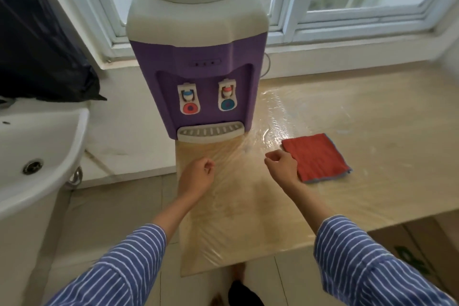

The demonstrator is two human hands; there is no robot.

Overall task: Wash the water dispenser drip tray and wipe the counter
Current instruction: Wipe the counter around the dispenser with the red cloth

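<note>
A purple and white water dispenser (198,67) stands at the counter's left end. Its white slotted drip tray (210,133) sits in place at the base. The beige counter (372,131) is covered in glossy film. A folded red cloth (316,156) lies flat on it, right of the dispenser. My left hand (197,176) hovers below the tray with fingers loosely curled and nothing in it. My right hand (282,165) is also loosely curled and empty, its knuckles at the cloth's left edge.
A white sink (37,146) with a metal drain stands to the left, lower than the counter. A black bag (37,45) rests behind it. Windows run along the back wall. Cardboard boxes (409,251) sit under the counter at right. The floor is tiled.
</note>
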